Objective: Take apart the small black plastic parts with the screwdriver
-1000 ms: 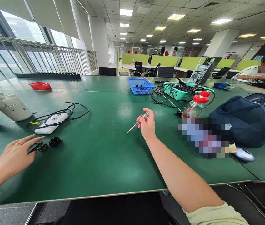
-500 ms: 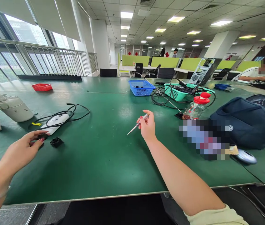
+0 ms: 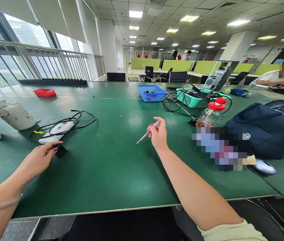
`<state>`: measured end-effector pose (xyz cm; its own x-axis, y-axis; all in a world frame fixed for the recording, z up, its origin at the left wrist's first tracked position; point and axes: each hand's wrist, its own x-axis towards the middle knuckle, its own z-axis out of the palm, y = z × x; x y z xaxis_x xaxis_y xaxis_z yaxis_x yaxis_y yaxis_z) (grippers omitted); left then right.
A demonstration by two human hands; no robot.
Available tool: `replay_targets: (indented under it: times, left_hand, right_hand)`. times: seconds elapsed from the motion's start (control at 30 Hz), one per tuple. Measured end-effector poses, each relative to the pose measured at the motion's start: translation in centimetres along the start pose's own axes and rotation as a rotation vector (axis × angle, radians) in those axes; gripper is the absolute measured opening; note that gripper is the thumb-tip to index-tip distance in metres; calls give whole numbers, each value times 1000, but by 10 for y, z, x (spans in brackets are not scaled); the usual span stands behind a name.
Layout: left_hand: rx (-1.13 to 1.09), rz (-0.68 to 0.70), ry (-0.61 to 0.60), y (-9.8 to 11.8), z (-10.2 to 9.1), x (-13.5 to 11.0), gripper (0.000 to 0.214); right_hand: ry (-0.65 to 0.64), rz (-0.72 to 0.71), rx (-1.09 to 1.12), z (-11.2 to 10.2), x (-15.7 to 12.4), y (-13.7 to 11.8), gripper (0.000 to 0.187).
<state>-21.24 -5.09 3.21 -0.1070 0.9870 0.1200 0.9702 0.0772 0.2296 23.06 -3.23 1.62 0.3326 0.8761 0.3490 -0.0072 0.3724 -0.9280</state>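
Observation:
In the middle of the green table [image 3: 101,174], my right hand [image 3: 159,135] is closed round a screwdriver [image 3: 147,134], its thin metal shaft slanting down to the left. My left hand [image 3: 40,157] is closed at the left, thumb and fingers pinching a small dark part [image 3: 56,146] that they partly cover. Right beside those fingertips lies a small black block-like piece [image 3: 62,152]; whether the two touch I cannot tell. Just behind the left hand are a white device [image 3: 56,131] and a looped black cable [image 3: 86,126].
A tilted pale jug [image 3: 16,115] and a red tray [image 3: 44,92] are on the left. Farther back stand a blue basket [image 3: 152,93] and a green basket [image 3: 191,100] heaped with cables. A red-lidded jar [image 3: 208,115] and a navy bag [image 3: 265,130] stand on the right.
My left hand has moved right with the dark part, up to the black piece on the table. My right hand and the screwdriver have hardly moved.

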Motion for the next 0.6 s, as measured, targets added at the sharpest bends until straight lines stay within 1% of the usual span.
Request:
replay_targets:
  times: [0.07, 0.17, 0.3, 0.4, 0.53, 0.6]
  left_hand:
    - [-10, -5, -27, -1, 1, 1, 63]
    - [-10, 16, -26, -3, 4, -1, 62]
    - [36, 67, 33, -5, 9, -9, 59]
    - [89, 68, 65, -8, 12, -11, 58]
    - [59, 47, 14, -15, 15, -6, 59]
    - [55, 61, 0, -19, 16, -2, 59]
  right_hand:
    - [2, -5, -3, 0, 0, 0, 31]
    - [4, -8, 0, 0, 0, 2, 31]
    - [10, -22, -5, 0, 1, 6, 32]
    - [11, -43, -5, 1, 1, 10, 32]
    - [6, -49, 0, 0, 1, 9, 32]
    - [-1, -33, 2, 0, 1, 7, 32]
